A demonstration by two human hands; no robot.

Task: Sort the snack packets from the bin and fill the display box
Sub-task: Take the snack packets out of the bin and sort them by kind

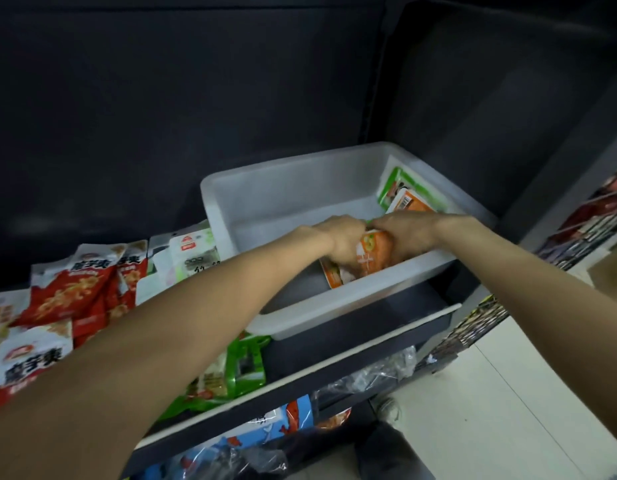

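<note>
Both hands inside white bin [293, 181] at its near edge. Left hand [341, 239] and right hand [405, 233] both grip the same orange packets [371, 258], fingers curled round the bunch, which sits between and under them. Green packet [400, 185] and another orange packet [412, 202] lean in bin's far right corner. Red packets [75, 289] lie on shelf [334, 362], left of bin.

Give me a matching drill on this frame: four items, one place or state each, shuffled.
Items:
1. orange packets
2. green packet
3. red packets
4. white bin

Places or states:
A. leaning in the bin's far right corner
B. on the shelf left of the bin
C. gripped by left hand and right hand
D. on the dark shelf, holding packets

Pairs: 1-C, 2-A, 3-B, 4-D
</note>
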